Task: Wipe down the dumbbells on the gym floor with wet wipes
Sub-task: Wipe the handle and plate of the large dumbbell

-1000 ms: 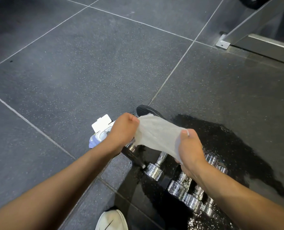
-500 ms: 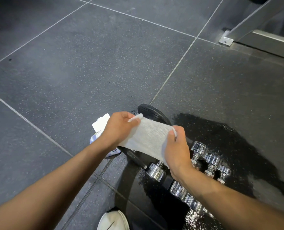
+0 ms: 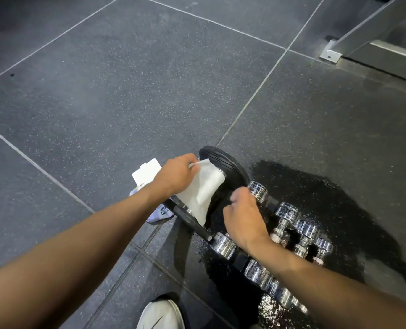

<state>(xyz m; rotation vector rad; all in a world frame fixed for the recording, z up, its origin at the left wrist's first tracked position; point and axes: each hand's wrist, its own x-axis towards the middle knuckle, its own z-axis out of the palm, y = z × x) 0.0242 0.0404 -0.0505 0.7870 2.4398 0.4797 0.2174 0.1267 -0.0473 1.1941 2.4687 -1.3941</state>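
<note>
left hand [image 3: 176, 174] pinches limp wet wipe [image 3: 204, 191] by corner; right hand [image 3: 243, 219] curled over chrome dumbbells [image 3: 223, 244] (grip unclear). likely heavy, slick; take by knurled handle [image 3: 278, 233].

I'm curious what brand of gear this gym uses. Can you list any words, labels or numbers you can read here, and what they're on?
Nothing here reads clearly.
Pack of wipes: coloured lettering, too blurred and partly hidden to read.
Shoe: a dark curved mark, no letters.
Dumbbells: no numbers visible.
Wipe in the left hand: plain white, no print.
</note>
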